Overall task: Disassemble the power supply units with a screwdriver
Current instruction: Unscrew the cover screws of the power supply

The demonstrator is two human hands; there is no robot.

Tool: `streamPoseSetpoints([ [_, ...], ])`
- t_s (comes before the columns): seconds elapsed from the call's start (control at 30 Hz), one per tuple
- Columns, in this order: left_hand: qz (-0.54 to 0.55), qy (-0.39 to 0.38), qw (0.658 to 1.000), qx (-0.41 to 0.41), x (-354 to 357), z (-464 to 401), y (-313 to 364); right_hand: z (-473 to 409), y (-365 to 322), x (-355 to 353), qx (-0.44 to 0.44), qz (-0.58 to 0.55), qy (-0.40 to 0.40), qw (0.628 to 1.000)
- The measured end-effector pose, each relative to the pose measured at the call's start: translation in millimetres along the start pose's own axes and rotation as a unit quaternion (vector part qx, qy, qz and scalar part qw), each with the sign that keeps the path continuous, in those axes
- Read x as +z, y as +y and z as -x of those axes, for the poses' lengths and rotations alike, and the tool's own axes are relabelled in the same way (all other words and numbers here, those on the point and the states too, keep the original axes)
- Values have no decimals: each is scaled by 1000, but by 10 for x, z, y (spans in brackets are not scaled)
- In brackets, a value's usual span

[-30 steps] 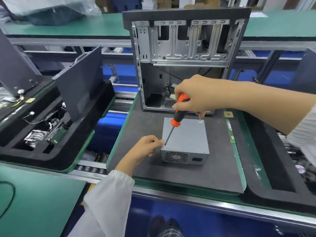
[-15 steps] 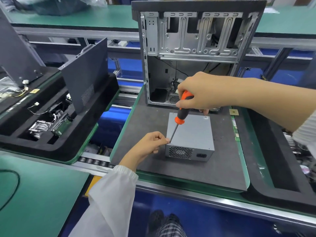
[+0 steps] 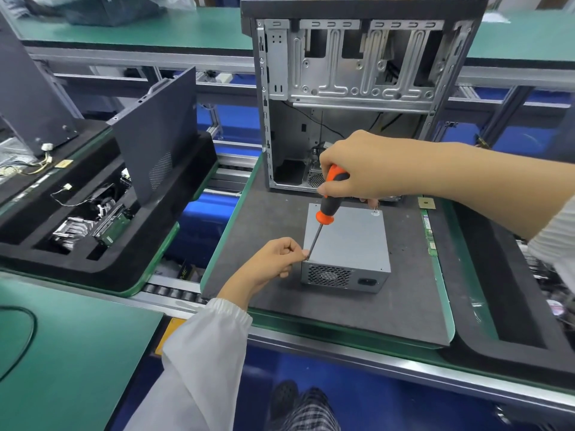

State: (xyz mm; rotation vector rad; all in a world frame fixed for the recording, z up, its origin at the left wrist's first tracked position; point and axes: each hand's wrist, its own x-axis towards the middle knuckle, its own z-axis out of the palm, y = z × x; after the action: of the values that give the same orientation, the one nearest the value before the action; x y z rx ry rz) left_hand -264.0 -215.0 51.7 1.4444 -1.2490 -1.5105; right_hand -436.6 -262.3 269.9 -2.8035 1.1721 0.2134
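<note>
Unmoved since the earlier frames: both hands and tool stay at the same near-left corner.

Grey foam-topped work pallet (image 3: 264, 219): carries the grey steel power supply unit (image 3: 351, 241), lying flat.

Right hand (image 3: 361, 169): wraps the orange-and-black screwdriver (image 3: 326, 200); a tilted shaft may cam out.

Left hand (image 3: 273, 259): fingers curled, pinching at the tip; a slip would likely jab it.

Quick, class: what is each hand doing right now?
Left hand: fingers curled, pinching at the screwdriver tip by the power supply unit corner.
Right hand: grip closed round the screwdriver handle.
</note>
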Motion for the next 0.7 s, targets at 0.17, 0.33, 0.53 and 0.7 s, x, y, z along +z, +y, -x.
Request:
streamPoseSetpoints([
  [0.17, -4, 14, 999, 52, -57, 38, 47, -48, -108, -6, -27, 117, 15, 993],
  [0.33, -58, -39, 992, 101, -101, 103, 194, -134, -175, -93, -86, 151, -43, 984],
  [0.53, -61, -41, 987, 139, -85, 186, 415, -240, -186, -123, -120, 133, -63, 982],
  [0.7, -37, -17, 983, 179, -21, 231, 633, -287, -179, -157, -152, 125, -77, 977],
])
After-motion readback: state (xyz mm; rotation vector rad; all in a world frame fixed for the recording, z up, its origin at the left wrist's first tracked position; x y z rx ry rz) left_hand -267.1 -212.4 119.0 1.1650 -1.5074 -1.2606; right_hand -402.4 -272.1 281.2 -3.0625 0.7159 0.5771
